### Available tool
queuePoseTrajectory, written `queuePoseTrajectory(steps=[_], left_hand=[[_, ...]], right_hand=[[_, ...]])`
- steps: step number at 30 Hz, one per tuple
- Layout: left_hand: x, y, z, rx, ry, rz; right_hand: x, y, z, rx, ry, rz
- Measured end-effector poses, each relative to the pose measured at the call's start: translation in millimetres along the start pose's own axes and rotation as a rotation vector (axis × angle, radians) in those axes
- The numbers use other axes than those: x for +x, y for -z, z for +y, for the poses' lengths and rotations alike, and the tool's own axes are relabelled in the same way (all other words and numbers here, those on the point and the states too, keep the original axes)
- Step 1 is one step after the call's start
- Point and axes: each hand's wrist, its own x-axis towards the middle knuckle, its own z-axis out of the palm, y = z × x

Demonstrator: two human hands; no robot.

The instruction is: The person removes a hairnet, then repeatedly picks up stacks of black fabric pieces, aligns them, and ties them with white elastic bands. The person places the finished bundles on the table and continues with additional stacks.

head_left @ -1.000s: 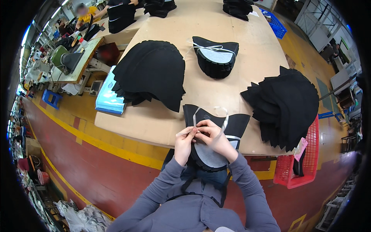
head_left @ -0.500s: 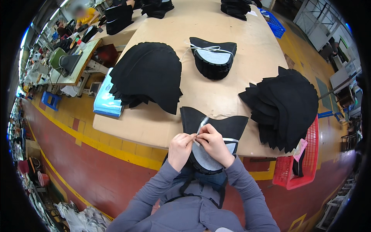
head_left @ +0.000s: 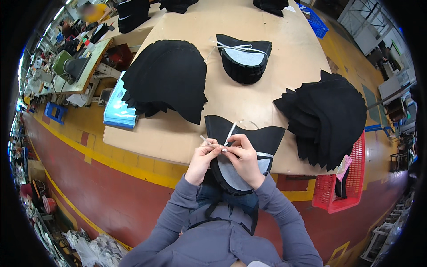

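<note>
At the near table edge lies a bundle of black fabric pieces [head_left: 262, 135] with a light grey curved piece [head_left: 231, 174] on top. Around it runs a white tie cord [head_left: 265, 155]. My left hand [head_left: 200, 161] pinches the cord over the bundle, a short end poking up past its fingers. My right hand [head_left: 244, 161] also pinches the cord, fingertips meeting those of the left, with another white end sticking up above them. Whether a knot sits between the fingertips is hidden. Farther up the table stands a second black bundle [head_left: 246, 71], tied with a white cord in a bow.
To the left, a large stack of black pieces [head_left: 167, 80] rests partly over a blue plastic packet [head_left: 119, 111]. On the right, a fanned black stack [head_left: 331, 118] overhangs a red basket [head_left: 327, 192]. A blue crate [head_left: 315, 24] is beyond the far right edge. Another person sits far left.
Both hands have stayed together over the bundle, fingers shifting on the cord. A cord end now shows above my left fingers. The whole view has moved slightly.
</note>
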Motion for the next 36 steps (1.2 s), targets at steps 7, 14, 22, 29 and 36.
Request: queuePoseTrajectory(steps=[7,14,22,29,36], left_hand=[[20,31,-35,0.179,-0.162,0.354],[30,36,-57,0.167,-0.120,0.397],[18,14,-69,-0.093,-0.138,0.589],[22,30,-79,-0.246,-0.029,0.456],[-21,72,-64,0.099,0.135,0.206]], right_hand=[[-6,46,10,-0.032,-0.112,-0.355],[-19,64,6,-0.139,-0.002,-0.389],[-15,50,17,-0.131,0.028,-0.331],[-29,43,16,-0.275,0.099,-0.136],[-83,90,57,0.276,-0.635,0.661]])
